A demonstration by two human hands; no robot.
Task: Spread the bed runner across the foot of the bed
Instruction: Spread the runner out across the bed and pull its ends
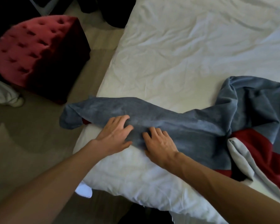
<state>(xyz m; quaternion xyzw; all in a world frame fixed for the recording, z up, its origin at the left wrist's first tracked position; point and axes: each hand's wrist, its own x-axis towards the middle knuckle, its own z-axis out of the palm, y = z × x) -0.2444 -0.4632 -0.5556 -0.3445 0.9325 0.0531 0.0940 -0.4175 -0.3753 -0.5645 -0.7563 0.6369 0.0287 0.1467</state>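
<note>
A grey-blue bed runner (176, 120) with a dark red underside lies bunched and twisted across the near corner of the white bed (184, 46). Its left end hangs over the bed's left edge. Toward the right it is crumpled, with red and pale grey parts showing. My left hand (115, 135) rests on the runner's near edge with the fingers bent into the fabric. My right hand (158, 143) lies just beside it, its fingertips also curled onto the cloth. Whether either hand pinches the fabric I cannot tell.
A red tufted ottoman (39, 54) stands on the beige floor left of the bed. A person's leg and shoe (10, 97) show at the far left. Dark items lie on the floor beyond the bed's far left corner.
</note>
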